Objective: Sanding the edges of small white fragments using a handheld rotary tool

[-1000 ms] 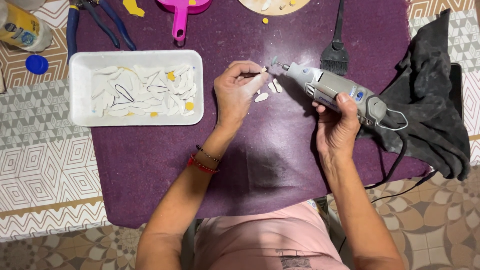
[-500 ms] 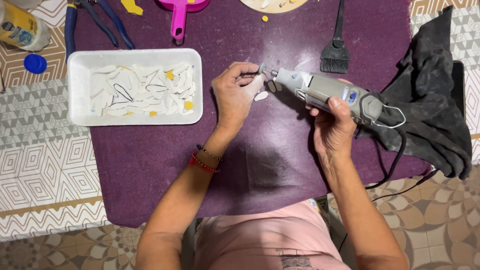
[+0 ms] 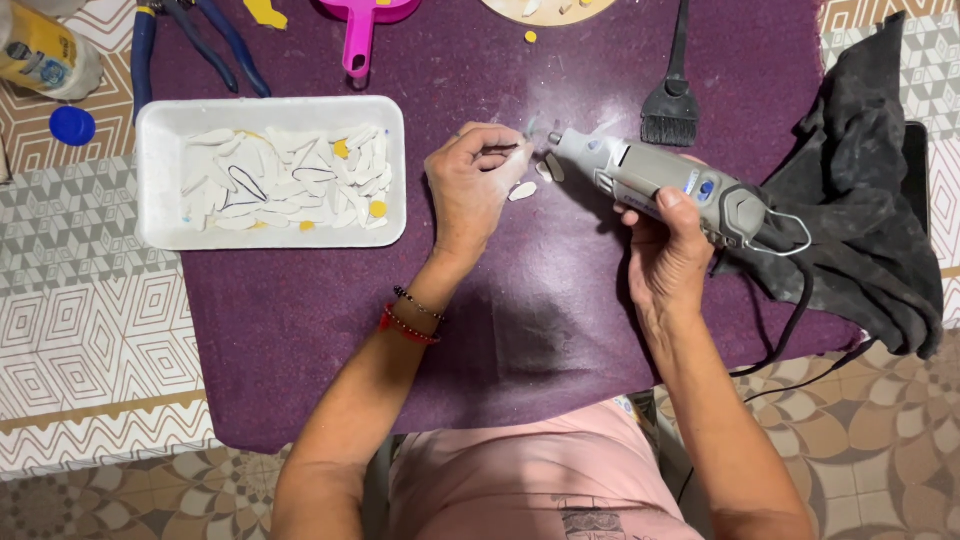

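Note:
My right hand [image 3: 672, 250] grips a grey corded rotary tool [image 3: 650, 178], its tip pointing left toward my left hand. My left hand [image 3: 472, 192] pinches a small thin white piece [image 3: 522, 150] at its fingertips, right at the tool's tip. Two or three loose white pieces [image 3: 522, 190] lie on the purple table cloth [image 3: 300, 320] just beside my fingers. White dust marks the cloth around the tip.
A white foam tray [image 3: 160, 130] of several white and yellow shards sits to the left. Blue-handled pliers [image 3: 145, 50], a pink handled tool [image 3: 360, 30], a black brush [image 3: 672, 100] and a round wooden board [image 3: 550, 10] lie at the far edge. A dark cloth [image 3: 870, 180] is bunched at right.
The rotary tool has drifted slightly left and down, its tip coming closer to the piece in my left hand. My left hand stays in place.

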